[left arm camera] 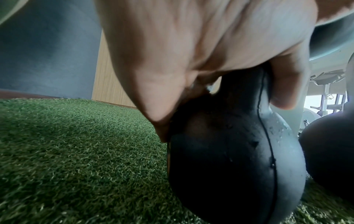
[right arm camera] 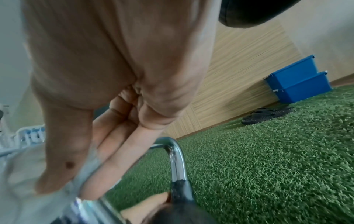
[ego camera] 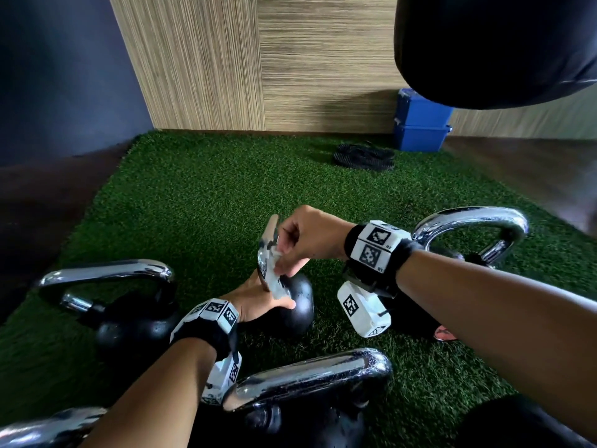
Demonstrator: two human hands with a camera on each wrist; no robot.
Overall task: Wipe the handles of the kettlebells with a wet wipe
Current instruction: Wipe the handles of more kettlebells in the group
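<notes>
A small black kettlebell [ego camera: 298,307] stands on the green turf in the middle of the head view, its chrome handle [ego camera: 268,240] pointing up. My left hand [ego camera: 274,299] grips it where the handle meets the ball, thumb across the top of the ball [left arm camera: 229,159]. My right hand [ego camera: 284,257] pinches a white wet wipe [ego camera: 274,270] round the near side of the handle. In the right wrist view the wipe [right arm camera: 28,181] lies under my thumb, against the chrome handle [right arm camera: 176,159].
Other chrome-handled kettlebells stand close by: one left [ego camera: 129,318], one right [ego camera: 475,227], one in front of me [ego camera: 307,379]. A black punching bag [ego camera: 497,50] hangs at upper right. Blue boxes [ego camera: 421,124] and black sandals [ego camera: 363,156] lie by the wood wall.
</notes>
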